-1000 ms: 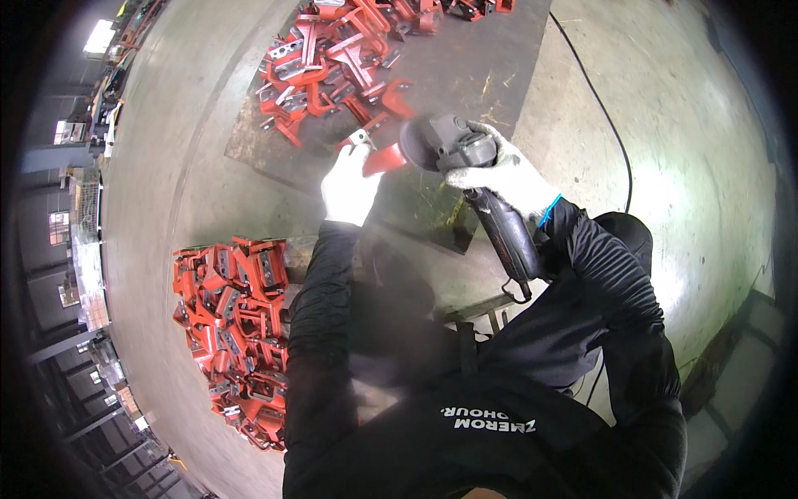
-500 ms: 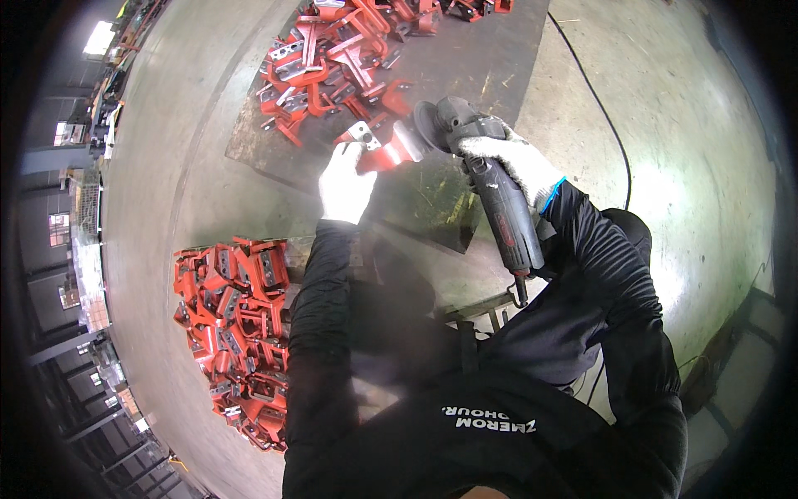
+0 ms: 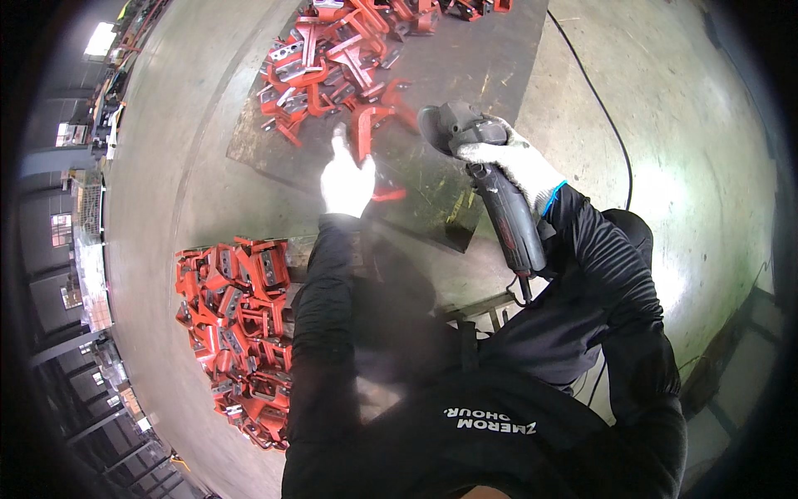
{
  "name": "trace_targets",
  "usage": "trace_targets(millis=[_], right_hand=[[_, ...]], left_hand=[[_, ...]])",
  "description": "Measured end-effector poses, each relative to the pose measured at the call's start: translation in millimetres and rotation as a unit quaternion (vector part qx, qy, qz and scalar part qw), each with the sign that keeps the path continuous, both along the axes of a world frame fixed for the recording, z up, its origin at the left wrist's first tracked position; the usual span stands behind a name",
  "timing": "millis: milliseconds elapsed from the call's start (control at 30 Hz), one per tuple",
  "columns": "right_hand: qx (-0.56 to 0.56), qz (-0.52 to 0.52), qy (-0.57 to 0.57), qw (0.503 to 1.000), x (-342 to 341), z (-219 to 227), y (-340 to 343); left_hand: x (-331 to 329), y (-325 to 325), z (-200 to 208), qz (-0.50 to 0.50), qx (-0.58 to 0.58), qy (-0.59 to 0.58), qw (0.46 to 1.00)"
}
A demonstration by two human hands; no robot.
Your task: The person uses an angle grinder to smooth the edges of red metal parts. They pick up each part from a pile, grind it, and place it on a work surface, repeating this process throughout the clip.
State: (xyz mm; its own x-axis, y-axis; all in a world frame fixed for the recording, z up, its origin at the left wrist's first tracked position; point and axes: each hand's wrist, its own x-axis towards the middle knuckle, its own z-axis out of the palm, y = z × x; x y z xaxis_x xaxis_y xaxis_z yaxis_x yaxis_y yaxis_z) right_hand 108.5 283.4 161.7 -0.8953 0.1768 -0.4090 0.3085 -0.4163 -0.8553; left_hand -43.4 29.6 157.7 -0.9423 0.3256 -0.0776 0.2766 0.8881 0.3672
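My left hand [image 3: 347, 185], in a white glove, holds a red metal bracket [image 3: 364, 133] between thumb and fingers, its index finger stretched along one side. Part of the bracket is hidden behind the hand, and its outline is slightly blurred. My right hand [image 3: 517, 162], also gloved, is wrapped around the head end of a dark angle grinder [image 3: 504, 212]. The grinder's body slants down toward my lap, while its disc [image 3: 431, 129] points left, apart from the held bracket.
A heap of red brackets [image 3: 332, 62] covers the far left of the dark work plate [image 3: 490, 75]. Closer, at lower left, stands another stack of red brackets [image 3: 241, 320]. A black power cable [image 3: 603, 108] runs over the concrete floor [image 3: 698, 141] at right.
My left hand has drawn the bracket away from the grinder disc and turned it, so its red side now shows instead of the bare metal end. The grinder has barely moved.
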Motion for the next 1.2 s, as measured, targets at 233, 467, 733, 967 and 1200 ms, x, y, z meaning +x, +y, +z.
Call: trace_targets(millis=[233,467,733,967,1200], right_hand=[[0.169,-0.053,0.040,0.983,-10,-4,-4],[0.162,-0.064,0.073,0.982,-16,1,-6],[0.130,-0.054,0.046,0.989,-12,7,-11],[0.112,-0.048,-0.015,0.992,-9,-5,-6],[0.430,-0.083,0.161,0.884,-6,-15,-13]], left_hand=[[23,-15,-29,0.018,0.361,-0.254,0.897],[47,2,-4,0.095,0.507,-0.392,0.762],[50,1,5,0.100,0.535,-0.420,0.727],[40,-22,-24,0.040,0.556,-0.410,0.722],[44,-1,-12,0.108,0.620,-0.497,0.597]])
